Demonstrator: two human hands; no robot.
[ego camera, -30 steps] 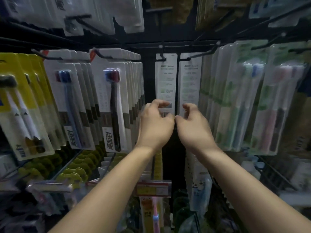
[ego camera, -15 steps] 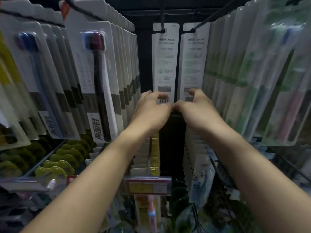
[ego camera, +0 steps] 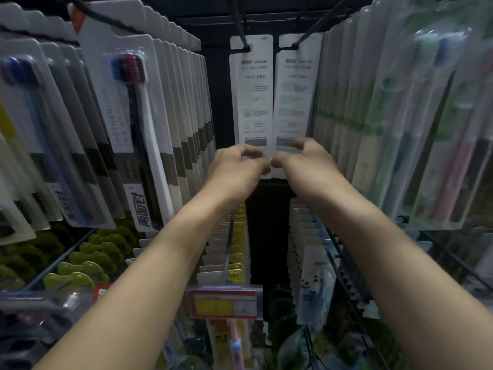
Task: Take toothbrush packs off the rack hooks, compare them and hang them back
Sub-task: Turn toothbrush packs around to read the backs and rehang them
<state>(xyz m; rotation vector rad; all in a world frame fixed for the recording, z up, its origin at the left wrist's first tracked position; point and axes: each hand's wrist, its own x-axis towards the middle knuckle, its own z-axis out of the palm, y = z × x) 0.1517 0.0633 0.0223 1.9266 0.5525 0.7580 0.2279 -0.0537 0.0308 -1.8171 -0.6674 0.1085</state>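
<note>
- Packs: two white ones hang side by side at the far middle of the rack, the left pack (ego camera: 252, 94) and the right pack (ego camera: 296, 94), each on its own black hook (ego camera: 244, 40), printed backs facing near.
- Left hand (ego camera: 234, 172) has its fingers curled on the left pack's bottom edge.
- Right hand (ego camera: 306, 164) likewise pinches the right pack's bottom.
- Rows of toothbrush packs (ego camera: 138, 124) flank them left and right.
- Price tag (ego camera: 224, 304) hangs lower, nearer.

My left hand (ego camera: 234, 166) and right hand (ego camera: 306, 161) pinch the bottoms of two white packs (ego camera: 252, 94) (ego camera: 296, 94) hanging side by side on black hooks (ego camera: 241, 25).
</note>
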